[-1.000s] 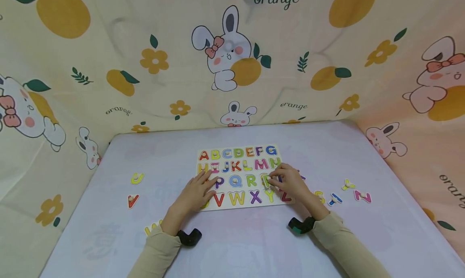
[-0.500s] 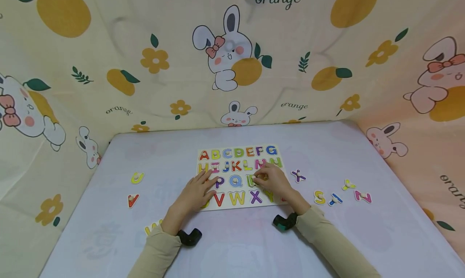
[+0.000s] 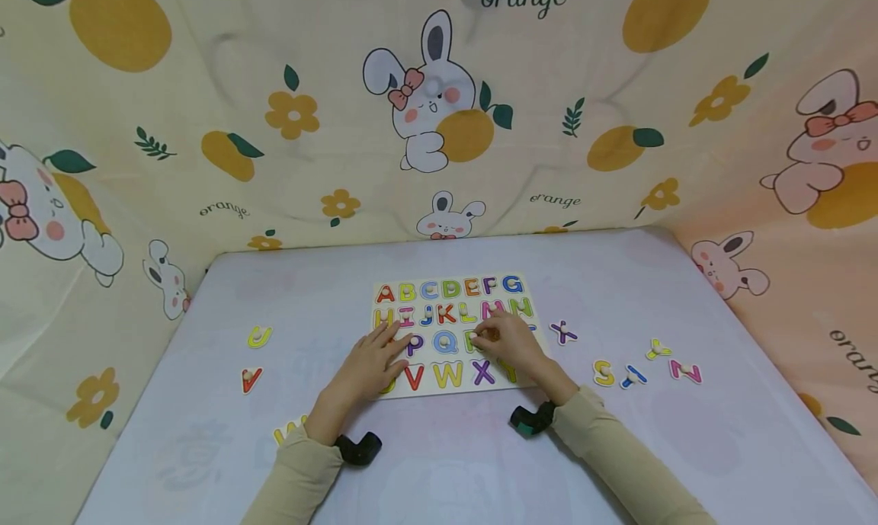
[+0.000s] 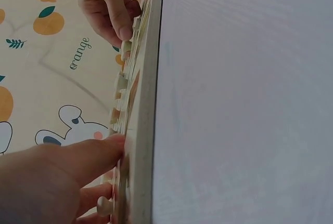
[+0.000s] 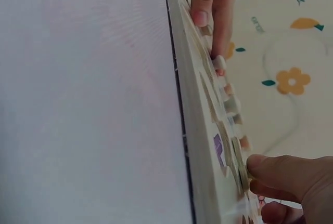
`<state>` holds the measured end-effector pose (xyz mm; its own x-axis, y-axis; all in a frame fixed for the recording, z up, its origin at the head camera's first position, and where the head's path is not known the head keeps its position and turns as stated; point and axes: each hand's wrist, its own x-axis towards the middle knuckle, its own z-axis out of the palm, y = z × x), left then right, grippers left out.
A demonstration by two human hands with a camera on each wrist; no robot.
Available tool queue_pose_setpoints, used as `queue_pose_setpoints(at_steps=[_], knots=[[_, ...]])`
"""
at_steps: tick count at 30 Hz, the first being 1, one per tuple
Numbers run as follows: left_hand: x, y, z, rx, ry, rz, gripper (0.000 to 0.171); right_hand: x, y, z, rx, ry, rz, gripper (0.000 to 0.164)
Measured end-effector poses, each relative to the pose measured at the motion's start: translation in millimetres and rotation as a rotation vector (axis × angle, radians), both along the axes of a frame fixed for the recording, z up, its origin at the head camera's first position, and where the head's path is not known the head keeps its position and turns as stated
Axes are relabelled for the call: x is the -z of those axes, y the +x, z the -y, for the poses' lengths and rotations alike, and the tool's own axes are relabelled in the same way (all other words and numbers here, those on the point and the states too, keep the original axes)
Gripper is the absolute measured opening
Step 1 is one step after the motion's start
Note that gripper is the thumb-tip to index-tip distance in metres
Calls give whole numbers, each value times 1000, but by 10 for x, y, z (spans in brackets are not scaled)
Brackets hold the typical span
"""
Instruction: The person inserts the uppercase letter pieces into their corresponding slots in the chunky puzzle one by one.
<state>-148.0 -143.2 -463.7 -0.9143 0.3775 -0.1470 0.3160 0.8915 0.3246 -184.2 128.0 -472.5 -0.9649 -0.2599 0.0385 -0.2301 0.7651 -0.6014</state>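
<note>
In the head view, a white alphabet puzzle board (image 3: 428, 356) lies on the table, with knobbed letters filling its upper rows. My right hand (image 3: 511, 344) pinches a green letter R piece (image 3: 469, 342) by its knob, at the printed R in the third row. Its fingers partly cover the piece, so I cannot tell whether it sits flush. Over the board's left side, my left hand (image 3: 370, 363) rests with fingers spread beside the purple P piece (image 3: 414, 345). The right wrist view shows the right thumb (image 5: 276, 171) close against the board's face.
Right of the board lie loose letters: a purple X (image 3: 563, 332), yellow S (image 3: 604, 372), blue T (image 3: 634, 377), yellow Y (image 3: 658, 348) and a pink zigzag letter (image 3: 684, 371). On the left are a yellow U (image 3: 259, 337), red V (image 3: 251, 379) and half-hidden yellow W (image 3: 288, 429).
My right hand has moved left along the third row, carrying the green R piece from the spot right of the printed R onto it. The left hand has stayed in place.
</note>
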Motion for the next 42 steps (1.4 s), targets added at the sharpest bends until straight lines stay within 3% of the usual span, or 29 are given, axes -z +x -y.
queue_pose_setpoints(at_steps=[16,21,27,36,42], knots=[[-10,-14,20,5,-6,-6,50,-177,269,-537,-19,-41,-42,19],[-10,-29,46,8,-13,-9,50,-139,339,-502,-126,0,-67,21],[-18,-31,44,3,-1,-2,51,-70,395,-296,-228,66,-7,33],[32,-31,30,9,-12,-2,52,-80,416,-227,-210,92,-3,35],[49,-24,25,7,-10,2,52,-106,480,-422,-144,66,36,31]])
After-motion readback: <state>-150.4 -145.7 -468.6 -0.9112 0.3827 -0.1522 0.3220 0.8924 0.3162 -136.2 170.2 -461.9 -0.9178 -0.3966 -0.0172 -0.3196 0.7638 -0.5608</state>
